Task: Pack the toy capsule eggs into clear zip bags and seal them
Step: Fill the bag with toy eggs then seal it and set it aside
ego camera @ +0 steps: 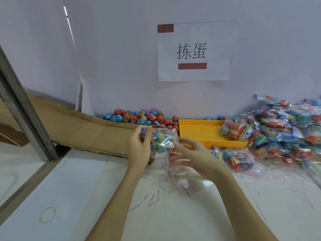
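Bag in hand: we hold a clear zip bag (164, 140) with several capsule eggs inside, raised above the white table (199, 214), in front of the near-left corner of the yellow tray (198, 132).
Left hand: our left hand (140, 145) pinches the bag's left end, thumb and fingers curled round the plastic at its far-left corner.
Right hand: our right hand (189, 153) grips the bag's right end, fingers bent over it; an empty-looking clear bag (180, 166) lies under this hand, and we cannot tell whether the hand holds it too.
Long axis: the bag runs left to right between our hands, so each hand has one end; neither is nearer.
Zip edge: we cannot tell which edge carries the strip, or whether it is pressed shut; the plastic glares too much.
Likely step: we judge that sealing or a check of the seal is in hand, then setting the bag down.
Open room: bare table lies near us and to the left; the sealed bags (284, 131) crowd the right, one packed bag (232, 129) sits in the tray, another (239, 160) just right of our right hand.
Egg supply: loose capsule eggs (139, 117) lie along the far wall, beyond the cardboard (78, 124).
Edges: the tray's near wall stands just beyond our right hand.
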Tool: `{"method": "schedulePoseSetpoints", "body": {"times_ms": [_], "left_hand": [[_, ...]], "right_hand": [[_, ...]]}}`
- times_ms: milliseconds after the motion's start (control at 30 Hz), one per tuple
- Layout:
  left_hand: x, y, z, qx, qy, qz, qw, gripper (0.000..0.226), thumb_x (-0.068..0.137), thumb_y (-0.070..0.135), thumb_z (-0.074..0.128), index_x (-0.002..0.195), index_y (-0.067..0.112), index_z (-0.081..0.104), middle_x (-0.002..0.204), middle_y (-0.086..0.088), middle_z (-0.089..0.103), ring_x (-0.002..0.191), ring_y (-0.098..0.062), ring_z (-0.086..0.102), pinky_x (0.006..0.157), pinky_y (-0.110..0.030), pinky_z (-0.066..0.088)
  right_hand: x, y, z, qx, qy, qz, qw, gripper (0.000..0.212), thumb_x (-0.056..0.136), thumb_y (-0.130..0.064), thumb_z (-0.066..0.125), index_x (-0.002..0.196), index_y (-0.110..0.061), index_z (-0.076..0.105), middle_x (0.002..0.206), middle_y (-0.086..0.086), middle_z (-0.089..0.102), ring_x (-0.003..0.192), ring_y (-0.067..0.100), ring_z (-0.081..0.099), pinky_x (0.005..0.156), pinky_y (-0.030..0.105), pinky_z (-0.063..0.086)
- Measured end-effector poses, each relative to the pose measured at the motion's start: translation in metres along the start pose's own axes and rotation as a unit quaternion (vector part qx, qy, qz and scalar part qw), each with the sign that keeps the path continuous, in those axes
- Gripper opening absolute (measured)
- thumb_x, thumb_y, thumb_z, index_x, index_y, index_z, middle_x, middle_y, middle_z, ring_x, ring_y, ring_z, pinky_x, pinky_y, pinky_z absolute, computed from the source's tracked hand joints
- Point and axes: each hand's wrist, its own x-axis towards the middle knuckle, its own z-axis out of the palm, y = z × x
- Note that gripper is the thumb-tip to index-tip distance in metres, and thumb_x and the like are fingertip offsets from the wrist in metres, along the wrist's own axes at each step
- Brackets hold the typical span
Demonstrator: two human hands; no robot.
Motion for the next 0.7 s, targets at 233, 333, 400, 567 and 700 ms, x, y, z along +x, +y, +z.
{"method": "schedulePoseSetpoints", "body": {"times_ms": [233, 333, 400, 567, 700], "left_hand": [[0.003, -0.001, -0.008, 0.055, 0.036, 0.044, 0.997, 0.027, 0.103, 0.037, 0.059, 0.093, 0.015, 0.071, 0.075, 0.001, 0.069, 0.066, -0.006, 0.062, 0.058, -0.016, 0.049], [0.003, -0.002, -0.006, 0.069, 0.046, 0.049, 0.995, 0.027, 0.102, 0.038, 0.059, 0.091, 0.017, 0.071, 0.069, 0.008, 0.065, 0.059, -0.004, 0.055, 0.053, -0.015, 0.044], [0.001, -0.002, -0.005, 0.067, 0.049, 0.05, 0.995, 0.029, 0.102, 0.039, 0.058, 0.087, 0.016, 0.069, 0.067, 0.002, 0.062, 0.058, -0.01, 0.054, 0.052, -0.019, 0.042], [0.004, -0.001, -0.006, 0.062, 0.014, -0.011, 0.998, 0.031, 0.1, 0.05, 0.055, 0.106, 0.022, 0.067, 0.081, 0.002, 0.071, 0.075, -0.02, 0.069, 0.061, -0.026, 0.052], [0.005, 0.001, -0.008, -0.024, -0.071, -0.108, 0.991, 0.033, 0.091, 0.055, 0.067, 0.093, 0.023, 0.074, 0.082, 0.003, 0.075, 0.08, -0.008, 0.072, 0.063, -0.015, 0.053]], "right_hand": [[-0.003, -0.002, -0.006, -0.089, -0.049, -0.048, 0.994, 0.027, 0.094, -0.014, 0.073, 0.114, 0.003, 0.066, 0.093, 0.02, 0.074, 0.078, 0.025, 0.069, 0.079, 0.038, 0.056], [-0.004, -0.002, -0.008, -0.087, -0.074, -0.051, 0.992, 0.031, 0.093, -0.014, 0.073, 0.12, -0.001, 0.063, 0.098, 0.024, 0.073, 0.082, 0.029, 0.069, 0.084, 0.044, 0.055], [-0.003, -0.002, -0.009, -0.083, -0.078, -0.058, 0.992, 0.03, 0.093, -0.016, 0.073, 0.119, -0.003, 0.064, 0.101, 0.026, 0.072, 0.083, 0.028, 0.068, 0.083, 0.042, 0.055], [-0.003, -0.001, -0.011, -0.072, -0.044, -0.077, 0.993, 0.024, 0.094, -0.014, 0.073, 0.116, -0.006, 0.069, 0.099, 0.025, 0.072, 0.079, 0.024, 0.07, 0.076, 0.032, 0.057], [-0.002, 0.0, -0.008, -0.069, 0.022, -0.09, 0.993, 0.02, 0.095, -0.013, 0.07, 0.111, -0.024, 0.076, 0.098, 0.015, 0.076, 0.083, 0.026, 0.074, 0.072, 0.026, 0.058]]}}
